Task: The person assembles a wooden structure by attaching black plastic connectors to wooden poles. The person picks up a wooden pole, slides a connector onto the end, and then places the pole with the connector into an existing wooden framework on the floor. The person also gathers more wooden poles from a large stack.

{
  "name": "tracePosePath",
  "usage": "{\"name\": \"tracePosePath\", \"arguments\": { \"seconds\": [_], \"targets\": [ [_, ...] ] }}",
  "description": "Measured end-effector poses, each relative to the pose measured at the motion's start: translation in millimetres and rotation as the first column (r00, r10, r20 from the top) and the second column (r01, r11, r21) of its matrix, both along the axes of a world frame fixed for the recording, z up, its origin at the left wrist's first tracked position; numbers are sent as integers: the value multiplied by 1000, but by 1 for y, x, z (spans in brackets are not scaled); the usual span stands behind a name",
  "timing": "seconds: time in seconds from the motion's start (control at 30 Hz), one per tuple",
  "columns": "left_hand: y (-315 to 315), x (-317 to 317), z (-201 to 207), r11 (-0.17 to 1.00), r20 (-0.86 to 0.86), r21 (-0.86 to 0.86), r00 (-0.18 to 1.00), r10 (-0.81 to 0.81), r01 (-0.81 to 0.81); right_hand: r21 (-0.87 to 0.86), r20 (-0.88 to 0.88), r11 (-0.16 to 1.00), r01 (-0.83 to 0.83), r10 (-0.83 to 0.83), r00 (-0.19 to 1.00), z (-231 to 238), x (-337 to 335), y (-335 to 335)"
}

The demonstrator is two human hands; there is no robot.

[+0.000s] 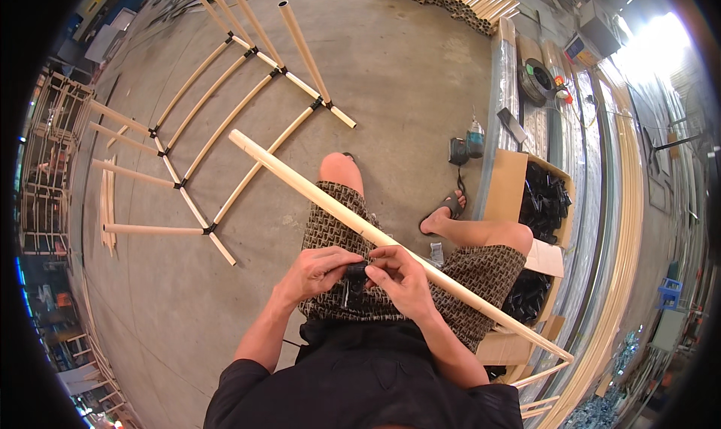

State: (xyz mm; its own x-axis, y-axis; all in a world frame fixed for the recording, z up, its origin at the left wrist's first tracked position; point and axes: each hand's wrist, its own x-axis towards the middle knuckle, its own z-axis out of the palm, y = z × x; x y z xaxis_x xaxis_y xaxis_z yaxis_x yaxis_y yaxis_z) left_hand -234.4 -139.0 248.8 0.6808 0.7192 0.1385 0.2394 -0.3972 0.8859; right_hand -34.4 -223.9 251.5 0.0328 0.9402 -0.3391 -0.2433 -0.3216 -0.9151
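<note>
Across my lap slants a long beige pipe [315,192], its far end at the upper left and its near end at the lower right. Between my hands, against the near side of this pipe, is a black pipe joint [354,288]. The fingers of my left hand [321,273] are closed on its left side. My right hand [402,282] pinches it from the right with thumb and forefinger, right beside the pipe. My fingers hide part of the joint, so I cannot tell whether it encloses the pipe.
A partly built frame of beige pipes and black joints [282,69] stands on the floor ahead left. To my right are cardboard boxes [507,181] of black joints [542,196], a cordless drill [473,140] and long stacked pipes [627,279]. A pipe bundle [451,5] lies far ahead.
</note>
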Motion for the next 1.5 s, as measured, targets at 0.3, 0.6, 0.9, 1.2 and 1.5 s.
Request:
{"name": "tracePosePath", "arguments": {
  "seconds": [0.3, 0.6, 0.9, 1.2, 1.5],
  "targets": [
    [94, -100, -7, 861, 9, 29, 862, 508, -508, 38, 838, 974, -224, 91, 538, -2, 68, -27],
    [215, -240, -72, 774, 147, -156, 761, 632, -613, -38, 708, 981, -190, 160, 688, -21, 98, -54],
    [199, -209, -60, 787, -2, -384, 853, 522, -482, -70, 692, 981, -181, 178, 699, -15, 107, -45],
    [208, -199, -43, 800, -138, -515, 950, 280, -310, -93, 760, 963, -254, 233, 606, -3, 126, -49],
    [208, -185, -31, 750, -220, -626, 971, 94, -214, -67, 793, 957, -283, 223, 567, 5, 136, -52]
  ]
}}
